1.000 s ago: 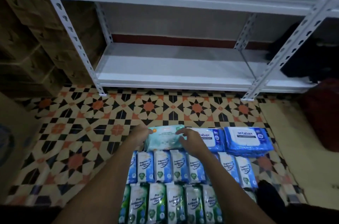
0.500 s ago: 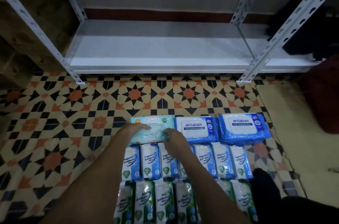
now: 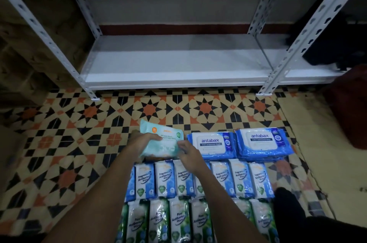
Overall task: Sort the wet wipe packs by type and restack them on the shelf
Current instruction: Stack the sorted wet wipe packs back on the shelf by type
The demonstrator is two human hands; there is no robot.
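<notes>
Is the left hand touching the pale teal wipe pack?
Touching. The head view shows the left hand wrapped over the pale teal soft plastic wipe pack, its fingers lying across the printed face with no gap.

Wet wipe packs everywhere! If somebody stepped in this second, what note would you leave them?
Left hand and right hand together hold a pale teal pack, lifted and tilted above the floor.
Two blue antabax stacks lie to its right. Nearer the person stand a row of fragrance-free packs and a row of pine packs.
Done: types grouped on the floor.
Left: the white shelf holds no packs; put the teal pack there, then restack each type.
</notes>
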